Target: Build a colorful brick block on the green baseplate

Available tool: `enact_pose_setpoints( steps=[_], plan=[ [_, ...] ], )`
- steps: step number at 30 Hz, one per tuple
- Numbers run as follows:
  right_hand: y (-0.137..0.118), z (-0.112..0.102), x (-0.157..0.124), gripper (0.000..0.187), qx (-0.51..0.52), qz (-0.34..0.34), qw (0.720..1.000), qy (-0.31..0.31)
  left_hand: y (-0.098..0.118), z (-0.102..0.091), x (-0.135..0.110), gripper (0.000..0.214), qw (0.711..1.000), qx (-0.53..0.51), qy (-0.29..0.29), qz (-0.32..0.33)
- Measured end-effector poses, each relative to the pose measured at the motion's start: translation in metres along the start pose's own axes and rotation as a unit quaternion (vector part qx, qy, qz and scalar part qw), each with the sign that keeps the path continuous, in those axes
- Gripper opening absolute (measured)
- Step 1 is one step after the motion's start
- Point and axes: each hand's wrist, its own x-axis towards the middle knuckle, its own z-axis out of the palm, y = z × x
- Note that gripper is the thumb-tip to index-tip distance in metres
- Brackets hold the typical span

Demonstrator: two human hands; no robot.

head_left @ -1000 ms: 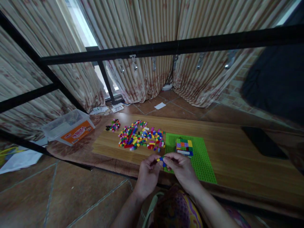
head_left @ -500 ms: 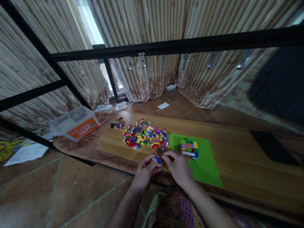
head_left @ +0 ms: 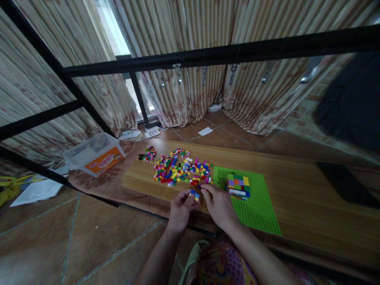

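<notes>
My left hand (head_left: 180, 208) is closed on a small joined piece of blue and yellow toy bricks (head_left: 194, 195), held just above the board's front edge. Beside it, my right hand (head_left: 219, 204) has its thumb and forefinger pinched together at the near edge of the loose toy brick pile (head_left: 178, 170). What sits between those fingertips, if anything, is too small to make out. To the right of that hand, a multicoloured brick block (head_left: 238, 185) stands on a green studded baseplate (head_left: 258, 211).
A wooden board (head_left: 297, 198) carries the bricks, with a smaller brick heap (head_left: 147, 153) at its far left. A clear plastic bin (head_left: 95, 154) with an orange label stands further left. A black flat object (head_left: 346, 184) lies at right. A dark metal rail (head_left: 208, 57) crosses behind.
My right hand has moved slightly forward to the pile's near edge. The blue and yellow piece in my left hand has turned and shifted a little up and left.
</notes>
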Motion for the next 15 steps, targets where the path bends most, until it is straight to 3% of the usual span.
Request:
enact_pose_setpoints(
  steps=[6, 15],
  plan=[
    [0.001, 0.004, 0.0, 0.018, 0.19, 0.072, 0.979, -0.026, 0.002, 0.007, 0.003, 0.031, 0.998, 0.037, -0.029, 0.031],
    [-0.002, 0.002, -0.001, 0.019, 0.377, 0.167, 0.911, -0.017, 0.016, 0.008, 0.004, 0.018, 0.987, 0.119, -0.085, 0.071]
  ],
)
